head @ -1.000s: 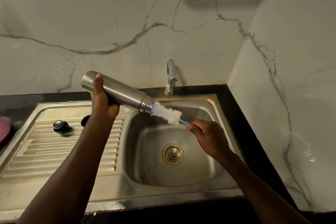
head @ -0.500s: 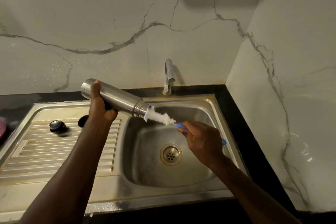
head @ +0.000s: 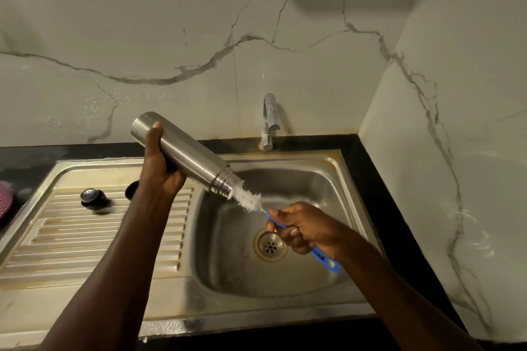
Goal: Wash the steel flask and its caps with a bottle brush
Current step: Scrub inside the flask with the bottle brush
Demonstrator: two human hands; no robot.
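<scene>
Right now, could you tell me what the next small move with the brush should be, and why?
Probably push the bottle brush deeper into the steel flask: most white bristles show outside the threaded mouth, the left hand holds the flask tilted over the sink, and the right hand grips the blue handle.

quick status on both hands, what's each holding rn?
Left hand: grips the steel flask.
Right hand: grips the bottle brush by its blue handle.

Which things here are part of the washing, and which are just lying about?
Part of the job: steel flask, bottle brush, black cap on the drainboard, sink, left hand, right hand.

Lying about: pink scrubber, tap (no water visibly running).
</scene>
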